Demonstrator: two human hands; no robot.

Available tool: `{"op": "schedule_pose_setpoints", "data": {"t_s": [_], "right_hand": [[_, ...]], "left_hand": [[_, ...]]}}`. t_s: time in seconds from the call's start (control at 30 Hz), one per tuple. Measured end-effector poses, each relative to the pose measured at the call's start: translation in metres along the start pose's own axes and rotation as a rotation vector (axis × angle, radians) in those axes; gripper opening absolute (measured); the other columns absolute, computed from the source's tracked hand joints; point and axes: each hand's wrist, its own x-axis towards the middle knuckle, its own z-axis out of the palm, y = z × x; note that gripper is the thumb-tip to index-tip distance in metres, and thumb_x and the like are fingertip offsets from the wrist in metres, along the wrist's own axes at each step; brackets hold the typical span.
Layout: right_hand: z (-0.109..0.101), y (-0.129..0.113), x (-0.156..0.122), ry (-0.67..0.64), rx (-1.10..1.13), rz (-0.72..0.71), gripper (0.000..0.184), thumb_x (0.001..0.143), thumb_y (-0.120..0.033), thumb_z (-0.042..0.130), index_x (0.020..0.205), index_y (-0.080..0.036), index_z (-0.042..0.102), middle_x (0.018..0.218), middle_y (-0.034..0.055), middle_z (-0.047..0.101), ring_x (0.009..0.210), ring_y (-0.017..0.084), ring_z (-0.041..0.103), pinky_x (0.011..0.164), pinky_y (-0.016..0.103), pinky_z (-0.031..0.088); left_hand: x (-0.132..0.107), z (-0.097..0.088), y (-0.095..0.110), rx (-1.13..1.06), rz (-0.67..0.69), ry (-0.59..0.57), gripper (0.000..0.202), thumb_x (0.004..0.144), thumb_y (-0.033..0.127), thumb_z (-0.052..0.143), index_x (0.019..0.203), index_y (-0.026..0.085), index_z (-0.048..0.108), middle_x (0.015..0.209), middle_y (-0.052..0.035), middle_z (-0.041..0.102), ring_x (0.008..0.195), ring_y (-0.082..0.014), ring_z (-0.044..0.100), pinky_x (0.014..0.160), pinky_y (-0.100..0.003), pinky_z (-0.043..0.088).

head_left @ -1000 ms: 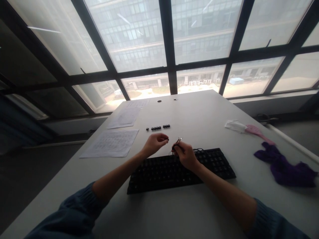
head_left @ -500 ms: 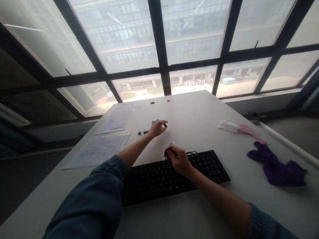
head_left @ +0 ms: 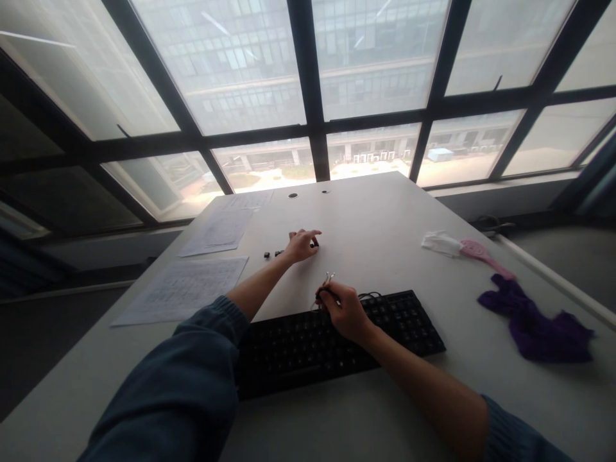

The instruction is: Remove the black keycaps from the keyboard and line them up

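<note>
Left fingers [head_left: 312,233]: loosely bunched with the index stretched forward, tips on a small black keycap [head_left: 314,244] lying on the table [head_left: 385,212]. I cannot tell whether they pinch it or only touch it.
Right fingers [head_left: 332,298]: closed around the dark handle of a wire puller [head_left: 328,280], its thin metal prongs pointing toward 12 o'clock.
Where the keycap is: at 12 o'clock from the keyboard [head_left: 346,340], beyond its far edge. Two more loose keycaps [head_left: 272,255] sit at its 9 o'clock, in a rough row.
Step in hand: by my reading, a cap is being set into that row while the tool is held idle.
What the next move calls for: the left hand [head_left: 299,246] lifting away cleanly, without nudging the small caps.
Arm pose: the left arm reaches long over the keyboard's left end, palm down, sleeve ending near the elbow. The right hand [head_left: 345,313] sits at the keyboard's far edge, forearm angling in from 5 o'clock.
Around: printed sheets [head_left: 185,289] at 9 o'clock, purple cloth [head_left: 539,324] at 3 o'clock.
</note>
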Motion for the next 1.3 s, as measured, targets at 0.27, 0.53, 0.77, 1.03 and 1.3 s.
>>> {"op": "schedule_pose_setpoints", "data": {"t_s": [0.27,0.53,0.77,1.03,1.3], "right_hand": [[0.001,0.001,0.000,0.001,-0.009,0.003,0.018,0.095,-0.027,0.052,0.084,-0.019,0.064,0.075,0.0038,0.069,0.064,0.016,0.063,0.063,0.026,0.050],[0.000,-0.001,0.000,-0.006,-0.009,0.005,0.019,0.096,-0.027,0.051,0.084,-0.019,0.063,0.074,0.0036,0.069,0.064,0.015,0.064,0.065,0.026,0.050],[0.001,0.001,0.000,-0.005,0.001,-0.005,0.019,0.095,-0.027,0.051,0.084,-0.019,0.064,0.075,0.0037,0.069,0.064,0.016,0.064,0.064,0.026,0.051],[0.001,0.002,0.001,0.007,0.018,0.012,0.019,0.095,-0.029,0.051,0.084,-0.019,0.063,0.071,0.0028,0.066,0.064,0.016,0.065,0.063,0.027,0.051],[0.002,0.005,0.002,0.250,0.024,0.044,0.025,0.095,-0.037,0.050,0.082,-0.019,0.061,0.070,0.0043,0.066,0.058,0.015,0.058,0.056,0.027,0.048]], "left_hand": [[0.002,0.001,-0.005,-0.051,-0.042,-0.014,0.054,0.072,0.025,0.067,0.125,0.029,0.062,0.100,-0.0043,0.075,0.108,-0.0287,0.056,0.099,-0.047,0.029],[0.001,0.004,-0.007,-0.060,-0.036,-0.023,0.054,0.072,0.025,0.064,0.126,0.030,0.062,0.099,-0.0027,0.075,0.105,-0.0278,0.059,0.098,-0.046,0.031],[0.000,0.003,-0.006,-0.059,-0.046,-0.041,0.054,0.071,0.023,0.064,0.125,0.030,0.063,0.101,-0.0026,0.074,0.105,-0.0277,0.058,0.097,-0.045,0.032],[-0.003,-0.030,-0.005,-0.044,-0.005,0.001,0.050,0.074,0.038,0.071,0.123,0.028,0.064,0.111,-0.0065,0.067,0.114,-0.0311,0.051,0.098,-0.046,0.034],[-0.065,-0.103,0.016,-0.101,-0.072,0.216,0.031,0.090,0.032,0.052,0.113,0.019,0.068,0.103,-0.0066,0.070,0.096,-0.0225,0.060,0.092,-0.039,0.045]]}}
